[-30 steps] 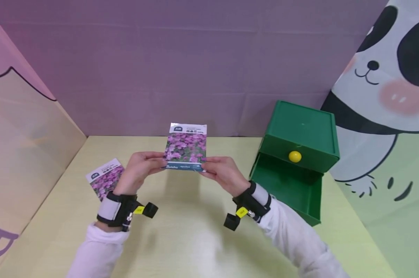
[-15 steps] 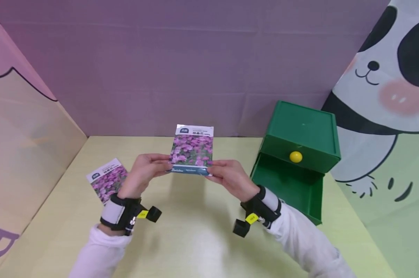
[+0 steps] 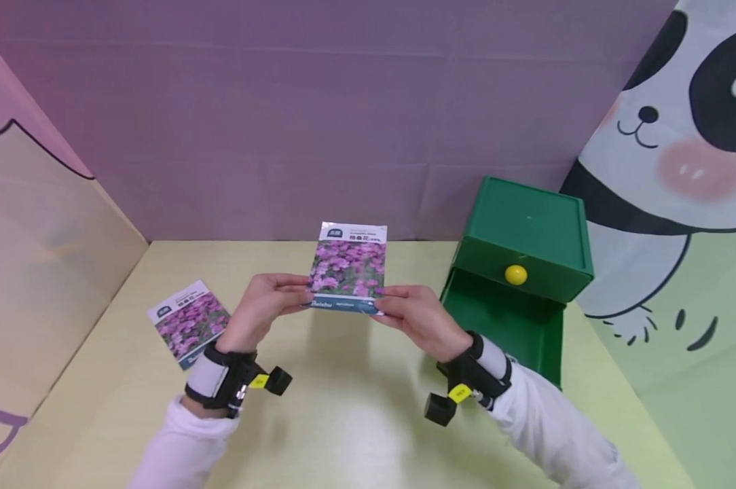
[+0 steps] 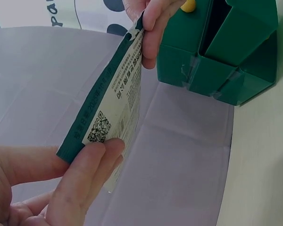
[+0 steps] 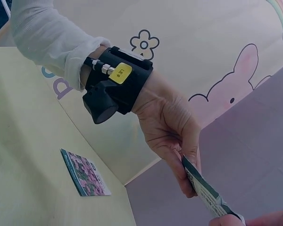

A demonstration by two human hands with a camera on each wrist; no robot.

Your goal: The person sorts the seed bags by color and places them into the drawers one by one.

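A spare packet point(image 3: 189, 324) lies flat near the tabletop's point(image 3: 343, 435) left edge, face up, well apart from both hands. The left hand point(image 3: 264, 309) pinches the lower left corner of a second packet point(image 3: 348, 268), thumb on the printed face and fingertips point(image 4: 92, 162) curled behind, where the left wrist view shows a code panel. The packet stands nearly upright in the air above the middle of the tabletop, flower picture toward the person. The right hand point(image 3: 413, 316) pinches the lower right corner in the same manner, its fingers curled round the edge. A green box point(image 3: 527, 231) with a yellow knob point(image 3: 516, 274) stands at the right edge toward the far corner, its drawer point(image 3: 502, 326) pulled open just beside the right hand.

Risks, as a judgement: both grips sit on the bottom corners only, so the tall upper part is unsupported and may flop or fold if the hands tilt. Pulling the corners apart could crease or tear the thin film. Should one pinch loosen, the packet would swing from the other corner and could slip to the tabletop. The right wrist is near the drawer's front wall and could knock it, shifting the light box.
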